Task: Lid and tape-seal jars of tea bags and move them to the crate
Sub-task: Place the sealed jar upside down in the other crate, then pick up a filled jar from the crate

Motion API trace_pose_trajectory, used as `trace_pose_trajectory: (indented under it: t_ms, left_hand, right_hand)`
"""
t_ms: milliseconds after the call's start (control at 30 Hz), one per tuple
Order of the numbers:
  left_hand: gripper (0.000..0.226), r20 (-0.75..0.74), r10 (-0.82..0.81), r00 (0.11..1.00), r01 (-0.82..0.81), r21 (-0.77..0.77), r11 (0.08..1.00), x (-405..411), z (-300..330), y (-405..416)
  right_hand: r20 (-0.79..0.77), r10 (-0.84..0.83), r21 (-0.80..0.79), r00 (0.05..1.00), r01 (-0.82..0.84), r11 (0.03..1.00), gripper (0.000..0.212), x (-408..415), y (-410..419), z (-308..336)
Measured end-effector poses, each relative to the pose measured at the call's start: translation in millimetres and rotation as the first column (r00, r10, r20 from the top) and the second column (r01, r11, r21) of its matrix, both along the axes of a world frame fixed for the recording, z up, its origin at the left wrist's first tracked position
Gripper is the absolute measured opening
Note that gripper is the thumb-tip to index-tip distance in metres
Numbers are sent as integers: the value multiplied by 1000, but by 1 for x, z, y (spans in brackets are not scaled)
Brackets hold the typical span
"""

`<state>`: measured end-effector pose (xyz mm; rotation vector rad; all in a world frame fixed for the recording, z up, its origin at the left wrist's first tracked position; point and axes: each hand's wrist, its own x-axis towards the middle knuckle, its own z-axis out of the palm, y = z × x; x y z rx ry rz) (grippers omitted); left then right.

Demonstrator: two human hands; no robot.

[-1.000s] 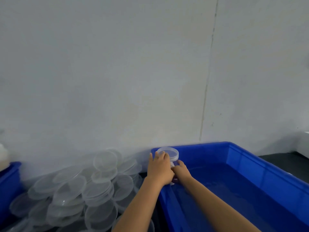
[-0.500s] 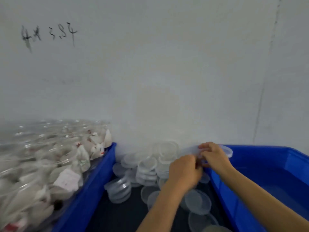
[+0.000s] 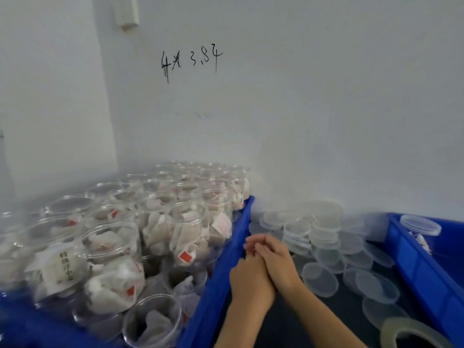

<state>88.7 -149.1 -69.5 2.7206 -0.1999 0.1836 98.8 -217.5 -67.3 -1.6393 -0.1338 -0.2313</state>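
Presently both hands meet beside the left crate (image 3: 233,249) rim: right hand (image 3: 276,262) fingers extended together over left hand (image 3: 251,280), whose fingers are hidden

A dark tabletop (image 3: 281,327) is seen at lower centre, strewn with clear lids (image 3: 319,280), flanked by two blue crates (image 3: 213,292), a tape roll (image 3: 411,332) at lower right.
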Motion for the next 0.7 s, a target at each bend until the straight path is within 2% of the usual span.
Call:
trace_pose_trajectory:
  t_ms: [100, 200, 267, 300, 367, 433, 500, 600, 700]
  left_hand:
    - [37, 241, 79, 967, -76, -25, 997, -8, 27, 19]
    - [30, 520, 102, 848, -45, -121, 992, -20, 58, 45]
    - [29, 657, 171, 734, -47, -202, 978, -25, 73, 68]
    - [39, 677, 252, 691, -92, -264, 960, -24, 76, 81]
    - [68, 598, 419, 683, -171, -427, 888, -19, 74, 101]
    - [87, 416, 494, 763, -134, -646, 751, -10, 67, 112]
    - [95, 215, 484, 848, -127, -804, 581, 0, 58, 117]
    - [96, 64, 444, 894, -167, -872, 461, 16, 40, 121]
    - [72, -23, 397, 917, -215, -869, 446, 27, 27, 123]
  right_hand:
    - [64, 112, 212, 992, -123, 970, 23, 4, 22, 28]
    - [76, 200, 378, 977, -214, 901, 20, 6, 38, 50]
    - [54, 195, 324, 979, -202, 924, 18, 7, 49, 58]
    - [44, 187, 252, 981, -192, 948, 23, 8, 53, 59]
    - [27, 204, 114, 979, -205, 972, 43, 9, 63, 58]
    - [15, 243, 47, 970, -243, 969, 62, 10, 74, 52]
    - [22, 257, 28, 966, -258, 966, 73, 12, 84, 44]
    - [39, 215, -13, 976, -214, 977, 82, 19, 96, 35]
    - [57, 132, -120, 990, -125, 985, 86, 22, 106, 29]
